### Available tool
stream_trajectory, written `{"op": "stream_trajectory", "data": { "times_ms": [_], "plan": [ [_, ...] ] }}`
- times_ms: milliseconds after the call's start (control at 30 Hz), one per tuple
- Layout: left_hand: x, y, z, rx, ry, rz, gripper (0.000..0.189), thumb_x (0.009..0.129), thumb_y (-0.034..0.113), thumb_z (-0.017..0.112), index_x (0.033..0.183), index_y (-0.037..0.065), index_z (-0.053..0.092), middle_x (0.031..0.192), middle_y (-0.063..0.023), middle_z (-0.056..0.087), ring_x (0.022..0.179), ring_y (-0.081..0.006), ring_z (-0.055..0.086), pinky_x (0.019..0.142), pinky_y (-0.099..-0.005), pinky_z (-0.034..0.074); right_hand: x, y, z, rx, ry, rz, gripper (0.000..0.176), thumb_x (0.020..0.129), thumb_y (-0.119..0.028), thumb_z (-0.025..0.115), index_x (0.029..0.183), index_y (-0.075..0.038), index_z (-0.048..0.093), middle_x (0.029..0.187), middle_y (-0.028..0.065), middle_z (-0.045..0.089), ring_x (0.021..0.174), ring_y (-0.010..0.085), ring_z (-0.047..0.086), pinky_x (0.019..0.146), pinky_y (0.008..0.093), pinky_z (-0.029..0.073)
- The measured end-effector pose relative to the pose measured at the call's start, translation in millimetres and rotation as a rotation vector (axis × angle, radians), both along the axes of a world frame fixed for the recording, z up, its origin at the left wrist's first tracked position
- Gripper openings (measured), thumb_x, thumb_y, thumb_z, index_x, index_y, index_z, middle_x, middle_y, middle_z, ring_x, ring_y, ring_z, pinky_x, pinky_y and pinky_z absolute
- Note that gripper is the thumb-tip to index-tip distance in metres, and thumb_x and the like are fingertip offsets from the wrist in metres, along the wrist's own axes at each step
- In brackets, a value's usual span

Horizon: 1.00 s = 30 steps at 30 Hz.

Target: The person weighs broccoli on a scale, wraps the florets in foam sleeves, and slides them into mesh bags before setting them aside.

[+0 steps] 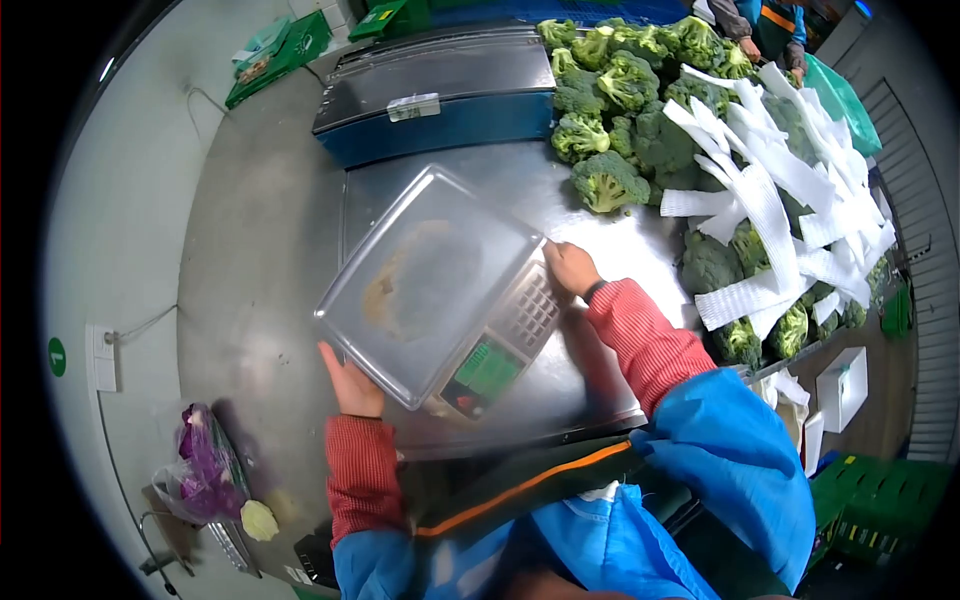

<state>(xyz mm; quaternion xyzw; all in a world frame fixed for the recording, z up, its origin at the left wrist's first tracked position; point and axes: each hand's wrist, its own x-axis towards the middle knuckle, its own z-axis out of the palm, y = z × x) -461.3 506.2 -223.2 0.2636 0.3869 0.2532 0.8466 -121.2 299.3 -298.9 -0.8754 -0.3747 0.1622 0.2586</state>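
Note:
A weighing scale (pixel 433 290) with a metal tray, keypad and green display sits tilted in front of me on the steel table. My left hand (pixel 354 385) rests against the lower left edge of its tray, fingers stretched along and partly under it. My right hand (pixel 572 268) is closed on the scale's right corner beside the keypad. The tray carries a brownish smear and no item. Behind the scale is a blue and steel wrapping machine (pixel 440 95).
Broccoli heads (pixel 628 80) are piled at the back right, with white mesh sleeves (pixel 770 200) over them. Purple vegetables in plastic (pixel 205 470) lie at the lower left. A co-worker's hands show at the top right. Green crates (pixel 880 505) stand at the lower right.

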Motion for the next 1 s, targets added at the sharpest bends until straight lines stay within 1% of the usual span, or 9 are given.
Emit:
{"op": "stream_trajectory", "data": {
  "times_ms": [67, 167, 333, 367, 467, 567, 633, 767, 1000],
  "plan": [
    [17, 9, 1, -0.010, -0.009, -0.075, 0.092, 0.089, 0.074, 0.027, 0.143, 0.000, 0.031, 0.146, -0.0136, 0.037, 0.133, -0.0302, 0.035, 0.110, -0.0400, 0.027, -10, -36, 3, -0.046, -0.118, 0.033, 0.031, 0.095, -0.023, 0.035, 0.092, 0.000, 0.056, 0.085, 0.0251, 0.063, 0.079, 0.0414, 0.061, 0.071, 0.0466, 0.048],
    [39, 20, -6, 0.041, -0.014, -0.241, 0.093, 0.089, 0.073, 0.028, 0.142, -0.003, 0.032, 0.143, -0.0169, 0.041, 0.131, -0.0305, 0.039, 0.110, -0.0399, 0.029, -25, -81, 20, 0.024, 0.202, -0.183, 0.042, 0.097, -0.030, 0.034, 0.091, 0.001, 0.061, 0.082, 0.0262, 0.063, 0.078, 0.0406, 0.062, 0.073, 0.0474, 0.047],
    [81, 24, -11, 0.061, 0.115, -0.333, 0.096, 0.087, 0.075, 0.029, 0.137, -0.007, 0.037, 0.138, -0.0196, 0.046, 0.127, -0.0311, 0.044, 0.107, -0.0407, 0.033, -9, -136, 36, -0.156, 0.151, -0.056, 0.043, 0.095, -0.034, 0.041, 0.089, 0.000, 0.065, 0.079, 0.0229, 0.065, 0.075, 0.0393, 0.062, 0.074, 0.0456, 0.048],
    [88, 23, -11, 0.053, 0.146, -0.332, 0.096, 0.087, 0.075, 0.030, 0.137, -0.007, 0.038, 0.137, -0.0196, 0.046, 0.127, -0.0312, 0.044, 0.107, -0.0406, 0.034, 6, -140, 42, -0.151, 0.008, -0.055, 0.041, 0.093, -0.038, 0.050, 0.099, 0.000, 0.065, 0.084, 0.0245, 0.065, 0.077, 0.0391, 0.063, 0.072, 0.0440, 0.050],
    [88, 14, -14, 0.114, 0.219, -0.234, 0.089, 0.089, 0.070, 0.035, 0.138, -0.004, 0.037, 0.138, -0.0196, 0.044, 0.126, -0.0309, 0.044, 0.107, -0.0408, 0.034, 62, -133, 57, -0.016, -0.519, -0.189, 0.050, 0.085, -0.039, 0.064, 0.114, 0.001, 0.054, 0.078, 0.0200, 0.065, 0.072, 0.0365, 0.064, 0.061, 0.0434, 0.051],
    [73, -1, -7, 0.318, 0.385, -0.052, 0.077, 0.092, 0.061, 0.040, 0.141, 0.002, 0.035, 0.141, -0.0176, 0.041, 0.130, -0.0276, 0.040, 0.107, -0.0416, 0.032, 103, -102, 72, -0.024, -0.493, -0.263, 0.079, 0.079, -0.048, 0.069, 0.134, -0.003, 0.036, 0.084, 0.0293, 0.060, 0.071, 0.0423, 0.063, 0.059, 0.0456, 0.052],
    [67, -33, 24, 0.520, 0.611, 0.092, 0.072, 0.093, 0.057, 0.041, 0.143, 0.005, 0.034, 0.142, -0.0166, 0.039, 0.131, -0.0260, 0.039, 0.107, -0.0420, 0.031, 124, -83, 58, -0.094, -0.560, -0.309, 0.088, 0.074, -0.051, 0.072, 0.137, -0.005, 0.033, 0.087, 0.0270, 0.059, 0.075, 0.0371, 0.064, 0.061, 0.0434, 0.053],
    [47, -78, 43, 0.714, 0.532, 0.201, 0.048, 0.097, 0.036, 0.047, 0.133, 0.004, 0.046, 0.128, -0.0124, 0.052, 0.123, -0.0214, 0.047, 0.103, -0.0379, 0.036, 152, -66, 24, -0.148, -0.541, -0.311, 0.071, 0.074, -0.052, 0.069, 0.129, -0.015, 0.042, 0.087, 0.0208, 0.062, 0.072, 0.0353, 0.065, 0.058, 0.0450, 0.052],
    [23, -153, 48, 0.794, 0.417, 0.029, 0.025, 0.099, 0.016, 0.048, 0.119, 0.003, 0.057, 0.098, -0.0024, 0.061, 0.093, -0.0102, 0.058, 0.087, -0.0250, 0.046, 168, -69, 51, -0.003, -0.770, -0.222, 0.036, 0.082, -0.047, 0.060, 0.086, -0.010, 0.058, 0.066, 0.0163, 0.065, 0.061, 0.0353, 0.065, 0.054, 0.0480, 0.051]
  ]
}}
